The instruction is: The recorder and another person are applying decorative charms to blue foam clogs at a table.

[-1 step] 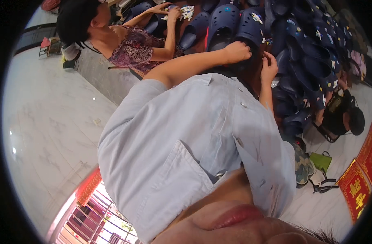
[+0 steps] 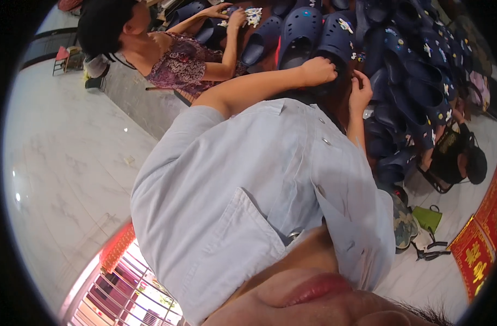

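Observation:
My left hand (image 2: pixel 319 70) is closed at the opening of a navy clog (image 2: pixel 337 39), its fingers curled over the clog's edge. A white charm (image 2: pixel 345 25) sits on top of that clog's holed toe. To the right, my right hand (image 2: pixel 361 93) is raised beside the clog, thumb and forefinger bent and apart, with nothing visible between them. Just beyond its fingertips lie small coloured charms (image 2: pixel 358 56). Another navy clog (image 2: pixel 299 35) stands directly left of the one I hold.
Many navy clogs (image 2: pixel 417 87) with charms are heaped on the right. At left, a co-worker (image 2: pixel 177 60) handles pieces by a pile of white charms (image 2: pixel 252 17). Another person in black (image 2: pixel 449 152) sits at far right. A green bag (image 2: pixel 426 218) lies lower right.
The whole view has shifted very slightly. My hands keep the same pose at the clog.

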Available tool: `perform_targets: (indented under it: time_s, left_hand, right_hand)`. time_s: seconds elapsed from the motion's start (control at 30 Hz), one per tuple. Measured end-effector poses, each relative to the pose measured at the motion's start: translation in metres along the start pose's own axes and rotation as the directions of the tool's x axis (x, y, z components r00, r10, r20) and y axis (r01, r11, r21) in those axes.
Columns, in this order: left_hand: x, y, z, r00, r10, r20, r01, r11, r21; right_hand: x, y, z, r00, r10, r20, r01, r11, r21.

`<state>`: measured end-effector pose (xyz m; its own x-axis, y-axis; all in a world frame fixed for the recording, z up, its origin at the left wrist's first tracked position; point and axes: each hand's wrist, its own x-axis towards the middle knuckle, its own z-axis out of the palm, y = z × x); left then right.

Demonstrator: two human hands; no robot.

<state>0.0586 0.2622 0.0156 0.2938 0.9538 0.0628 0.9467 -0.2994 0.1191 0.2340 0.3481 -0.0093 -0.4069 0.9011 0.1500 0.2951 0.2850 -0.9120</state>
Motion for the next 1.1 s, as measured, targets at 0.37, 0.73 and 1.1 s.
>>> perform_targets:
  time_s: [0.37, 0.73, 1.1]
  left_hand:
    - [-0.019, 0.002, -0.021, 0.999, -0.040, -0.037, 0.036, 0.995, -0.095]
    - [-0.058, -0.015, -0.045, 0.934, -0.242, -0.264, 0.140, 0.925, -0.354]
    - [-0.014, -0.003, -0.012, 0.993, 0.063, -0.103, -0.088, 0.960, -0.267]
  right_hand:
    - [0.014, 0.009, 0.015, 0.999, 0.006, 0.050, -0.008, 0.999, 0.048]
    - [0.018, 0.016, 0.006, 1.000, 0.011, 0.003, -0.011, 1.000, 0.017]
    - [0.016, 0.017, 0.008, 0.999, 0.047, 0.022, -0.047, 0.999, 0.013]
